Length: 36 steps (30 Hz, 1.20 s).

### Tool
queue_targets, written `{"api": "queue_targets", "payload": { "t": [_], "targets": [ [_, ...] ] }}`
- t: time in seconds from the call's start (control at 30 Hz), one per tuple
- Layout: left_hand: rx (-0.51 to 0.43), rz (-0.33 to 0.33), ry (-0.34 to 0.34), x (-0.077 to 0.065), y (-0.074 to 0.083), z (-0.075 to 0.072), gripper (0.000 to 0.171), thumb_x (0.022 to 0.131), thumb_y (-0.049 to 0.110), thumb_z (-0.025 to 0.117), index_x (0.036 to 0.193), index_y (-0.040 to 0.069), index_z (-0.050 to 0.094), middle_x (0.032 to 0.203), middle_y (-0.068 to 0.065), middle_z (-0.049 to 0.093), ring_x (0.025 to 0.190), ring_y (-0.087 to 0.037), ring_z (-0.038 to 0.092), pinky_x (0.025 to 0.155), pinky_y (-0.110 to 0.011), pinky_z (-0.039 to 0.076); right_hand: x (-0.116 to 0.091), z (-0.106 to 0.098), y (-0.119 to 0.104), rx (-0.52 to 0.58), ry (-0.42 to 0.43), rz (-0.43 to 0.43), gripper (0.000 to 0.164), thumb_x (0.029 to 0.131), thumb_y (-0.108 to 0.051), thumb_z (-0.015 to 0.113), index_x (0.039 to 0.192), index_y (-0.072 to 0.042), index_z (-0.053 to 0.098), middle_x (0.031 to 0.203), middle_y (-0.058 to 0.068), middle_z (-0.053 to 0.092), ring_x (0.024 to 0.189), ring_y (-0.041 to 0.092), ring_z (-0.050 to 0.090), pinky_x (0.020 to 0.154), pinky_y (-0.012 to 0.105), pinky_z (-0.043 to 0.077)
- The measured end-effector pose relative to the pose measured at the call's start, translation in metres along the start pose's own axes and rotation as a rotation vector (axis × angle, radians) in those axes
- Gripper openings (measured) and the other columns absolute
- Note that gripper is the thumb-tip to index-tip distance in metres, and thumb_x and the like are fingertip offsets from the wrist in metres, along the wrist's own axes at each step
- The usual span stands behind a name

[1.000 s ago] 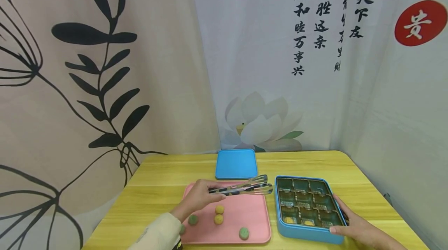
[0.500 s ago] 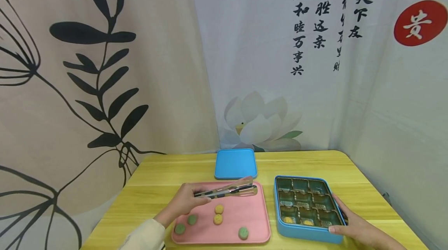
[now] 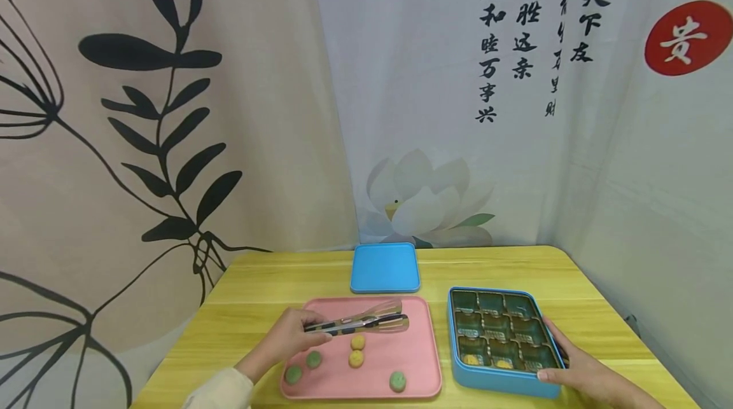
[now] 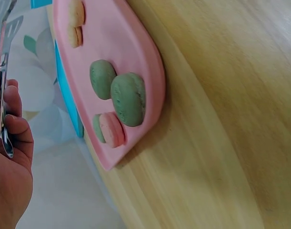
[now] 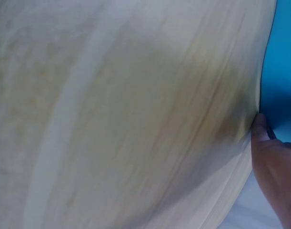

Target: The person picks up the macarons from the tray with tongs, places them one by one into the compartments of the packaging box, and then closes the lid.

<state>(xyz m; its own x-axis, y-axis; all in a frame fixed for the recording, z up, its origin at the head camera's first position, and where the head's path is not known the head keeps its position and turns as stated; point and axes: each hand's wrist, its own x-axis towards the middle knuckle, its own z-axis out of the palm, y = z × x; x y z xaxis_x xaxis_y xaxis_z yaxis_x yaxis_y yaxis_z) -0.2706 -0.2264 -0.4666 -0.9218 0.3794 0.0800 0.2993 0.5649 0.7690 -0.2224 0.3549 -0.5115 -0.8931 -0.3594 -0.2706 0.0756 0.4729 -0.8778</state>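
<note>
My left hand point(image 3: 286, 338) holds metal tongs point(image 3: 343, 329) by the handle end, above the left part of a pink tray point(image 3: 420, 345). The tongs' slotted heads point right, with nothing between them. Two yellow macarons point(image 3: 356, 359) lie in the middle of the tray. Green macarons point(image 3: 397, 381) rest at its front right and left side. A pink macaron point(image 4: 113, 130) by the green ones shows in the left wrist view. At the right, my right hand point(image 3: 590, 372) grips the front right corner of a blue box point(image 3: 498, 380), thumb on the front and fingers along the side.
The box has a dark divided insert point(image 3: 494, 326), with yellow macarons point(image 3: 473, 360) in two front compartments. A blue lid or shallow tray point(image 3: 385, 269) lies behind the pink tray. A cloth backdrop point(image 3: 286, 110) hangs behind the wooden table point(image 3: 275, 275).
My left hand has drawn left with the tongs, from near the box to over the tray's left half, uncovering the left green macarons. My right hand and the box stay put.
</note>
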Motion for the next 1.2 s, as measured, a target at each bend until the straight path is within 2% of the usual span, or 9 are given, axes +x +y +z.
{"api": "queue_targets", "payload": {
  "t": [0.23,0.5,0.7,0.83,1.07,1.2],
  "targets": [
    [-0.007,0.017,-0.018,-0.006,-0.004,0.0,0.023,0.082,0.029,0.082,0.099,0.014,0.077,0.081,0.007,0.069,0.07,-0.012,0.057,0.061,-0.025,0.049,0.0,0.0,-0.002,-0.013,0.005,0.011,0.101,0.1,-0.03,0.06,0.152,-0.004,-0.022,0.152,0.039,-0.02,0.134,0.066,-0.005,0.098,0.079,0.017],
    [-0.015,0.025,-0.066,-0.014,-0.01,0.002,0.014,0.081,0.024,0.083,0.09,0.016,0.076,0.077,0.006,0.068,0.067,-0.01,0.058,0.058,-0.024,0.049,-0.001,0.001,-0.002,0.0,0.005,-0.015,0.101,0.1,-0.029,0.06,0.152,-0.002,-0.023,0.151,0.04,-0.019,0.135,0.066,0.003,0.099,0.075,0.024],
    [-0.057,0.007,-0.105,-0.022,-0.015,0.003,0.018,0.08,0.022,0.083,0.094,0.014,0.077,0.079,0.005,0.07,0.068,-0.011,0.06,0.058,-0.024,0.05,-0.001,0.002,-0.002,-0.004,0.004,-0.036,0.101,0.1,-0.028,0.06,0.151,-0.001,-0.023,0.151,0.042,-0.018,0.135,0.065,0.008,0.1,0.072,0.028],
    [-0.032,0.015,-0.11,-0.026,-0.017,0.005,0.016,0.08,0.023,0.083,0.093,0.016,0.078,0.08,0.007,0.069,0.07,-0.009,0.056,0.06,-0.023,0.048,-0.001,0.002,-0.001,-0.004,0.009,-0.034,0.102,0.1,-0.028,0.06,0.151,-0.001,-0.023,0.151,0.042,-0.016,0.136,0.064,0.012,0.101,0.069,0.03],
    [-0.026,0.075,-0.136,-0.031,-0.024,0.008,0.012,0.08,0.018,0.082,0.091,0.015,0.078,0.08,0.008,0.067,0.066,-0.003,0.053,0.056,-0.02,0.046,0.0,0.001,0.001,0.008,0.001,-0.031,0.1,0.101,-0.026,0.059,0.151,-0.002,-0.024,0.151,0.041,-0.017,0.136,0.064,0.009,0.101,0.071,0.029],
    [-0.045,0.066,-0.144,-0.033,-0.026,0.01,0.012,0.08,0.016,0.081,0.092,0.015,0.078,0.082,0.008,0.067,0.069,-0.005,0.055,0.059,-0.021,0.047,-0.001,0.001,0.001,-0.002,0.006,-0.023,0.101,0.1,-0.026,0.06,0.151,-0.002,-0.023,0.151,0.042,-0.018,0.135,0.066,0.007,0.099,0.072,0.029]
  ]
}}
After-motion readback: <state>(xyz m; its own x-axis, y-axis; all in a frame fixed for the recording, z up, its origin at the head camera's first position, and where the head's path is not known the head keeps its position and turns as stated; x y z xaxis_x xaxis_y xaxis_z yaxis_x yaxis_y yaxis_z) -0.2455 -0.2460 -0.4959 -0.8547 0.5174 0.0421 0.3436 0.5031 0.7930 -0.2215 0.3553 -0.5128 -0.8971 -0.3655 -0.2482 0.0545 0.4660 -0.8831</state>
